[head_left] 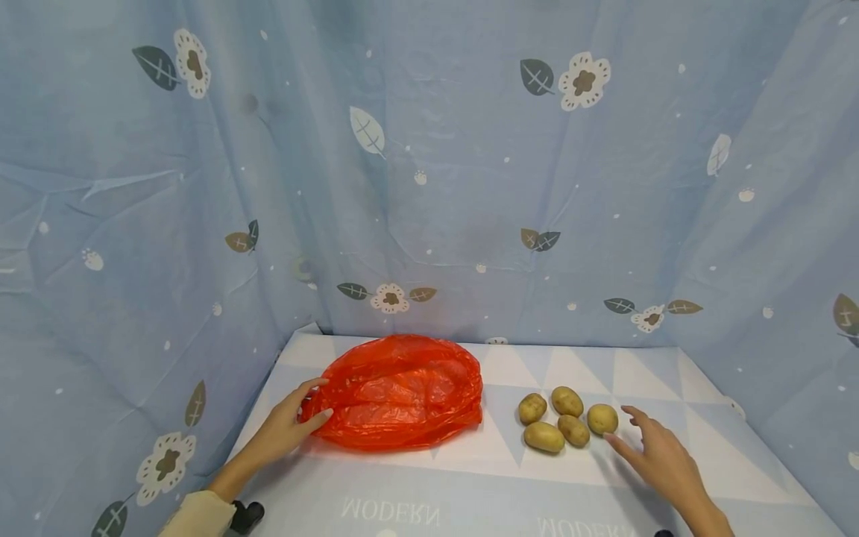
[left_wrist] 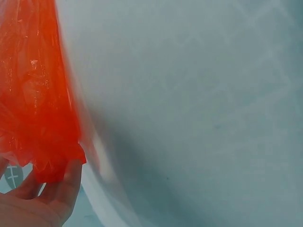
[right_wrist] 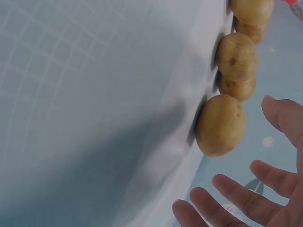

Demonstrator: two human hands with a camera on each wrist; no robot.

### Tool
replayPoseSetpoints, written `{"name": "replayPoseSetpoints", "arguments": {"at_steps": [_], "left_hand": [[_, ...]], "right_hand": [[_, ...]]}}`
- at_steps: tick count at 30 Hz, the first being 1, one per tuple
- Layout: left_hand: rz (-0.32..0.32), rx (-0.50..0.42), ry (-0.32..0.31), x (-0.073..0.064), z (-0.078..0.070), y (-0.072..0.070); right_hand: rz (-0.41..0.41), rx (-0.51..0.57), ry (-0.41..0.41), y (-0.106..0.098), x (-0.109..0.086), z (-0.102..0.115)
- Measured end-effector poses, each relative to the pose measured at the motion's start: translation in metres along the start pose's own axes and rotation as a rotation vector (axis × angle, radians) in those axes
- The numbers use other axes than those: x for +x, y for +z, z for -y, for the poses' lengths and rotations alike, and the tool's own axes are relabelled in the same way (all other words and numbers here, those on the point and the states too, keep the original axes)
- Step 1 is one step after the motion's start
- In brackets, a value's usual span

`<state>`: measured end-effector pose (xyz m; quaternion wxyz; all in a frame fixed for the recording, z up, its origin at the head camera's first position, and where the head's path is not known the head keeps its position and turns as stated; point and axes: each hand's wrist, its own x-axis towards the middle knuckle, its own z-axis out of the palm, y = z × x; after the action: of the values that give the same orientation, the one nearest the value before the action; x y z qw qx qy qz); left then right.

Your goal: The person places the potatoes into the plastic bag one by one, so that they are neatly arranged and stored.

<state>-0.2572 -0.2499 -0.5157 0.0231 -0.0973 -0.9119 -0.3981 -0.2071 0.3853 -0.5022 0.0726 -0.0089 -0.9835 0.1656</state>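
A red plastic bag (head_left: 403,395) lies on the cloth-covered table, its mouth spread wide. At its left end is my left hand (head_left: 290,424), thumb and fingers spread apart and touching the plastic. In the left wrist view, the crumpled end of the bag (left_wrist: 42,109) meets the fingertips and partly hides them. Several potatoes (head_left: 544,438) sit in a group right of the bag. My right hand (head_left: 661,455) hovers just right of the nearest potato (head_left: 602,420), fingers spread. The right wrist view shows a gap between that hand (right_wrist: 279,189) and the potato (right_wrist: 220,125).
Pale cloth with triangles and printed lettering (head_left: 391,512) covers the table. Blue patterned curtains (head_left: 456,164) close in the back and both sides. A small black object (head_left: 247,516) is beside the left sleeve (head_left: 197,514).
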Motion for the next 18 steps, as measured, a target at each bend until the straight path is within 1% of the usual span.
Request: {"name": "replayPoseSetpoints", "arguments": {"at_steps": [7, 13, 18], "left_hand": [[0.023, -0.043, -0.028, 0.002, 0.001, 0.001], [0.044, -0.073, -0.078, 0.004, -0.001, 0.001], [0.056, -0.090, -0.108, 0.004, -0.001, 0.001]], "right_hand": [[0.019, 0.023, 0.023, 0.007, 0.009, -0.001], [-0.020, 0.063, -0.006, 0.009, 0.013, 0.000], [-0.029, 0.081, -0.004, 0.014, 0.016, -0.004]]}}
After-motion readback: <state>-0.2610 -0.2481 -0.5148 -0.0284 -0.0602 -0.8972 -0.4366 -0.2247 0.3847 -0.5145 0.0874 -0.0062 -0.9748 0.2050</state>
